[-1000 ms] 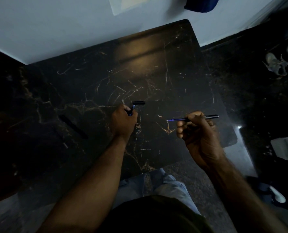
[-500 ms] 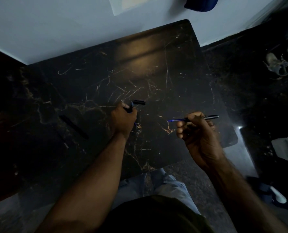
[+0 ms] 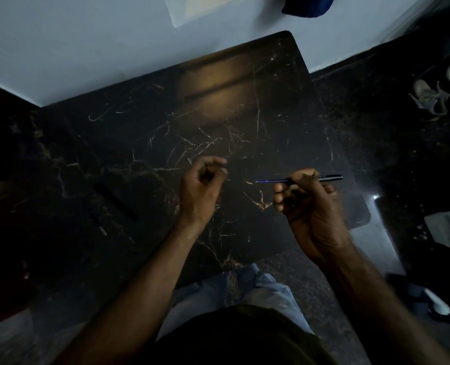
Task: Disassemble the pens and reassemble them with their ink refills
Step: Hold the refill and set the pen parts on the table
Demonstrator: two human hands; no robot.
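Inspection at this moment: the right hand [image 3: 310, 206] pinches the pen barrel [image 3: 333, 177] between thumb and forefinger, the other fingers curled beneath. It holds the barrel level above the table [image 3: 218, 114], with the blue refill [image 3: 269, 181] projecting from its left end, unsupported. The left hand [image 3: 201, 185] is raised near the refill tip but apart from it, fingers curled and thumb against the forefinger. I cannot tell whether it holds a small part or nothing. A long dark strip [image 3: 116, 201], possibly another pen part, lies on the table well to the left, with a small pale piece [image 3: 102, 231] near it. Risks, as I judge them:

- The thin refill could bend or slide out if the left hand meets it off-axis, since only the barrel is gripped.
- Any small part dropped from the left hand would be hard to find, because the light is poor and the table is dark and veined.
- A round part set down near the table's near edge could roll off toward the person's lap.
- Mixing parts between pens is possible, as the loose pieces are barely distinguishable from here.
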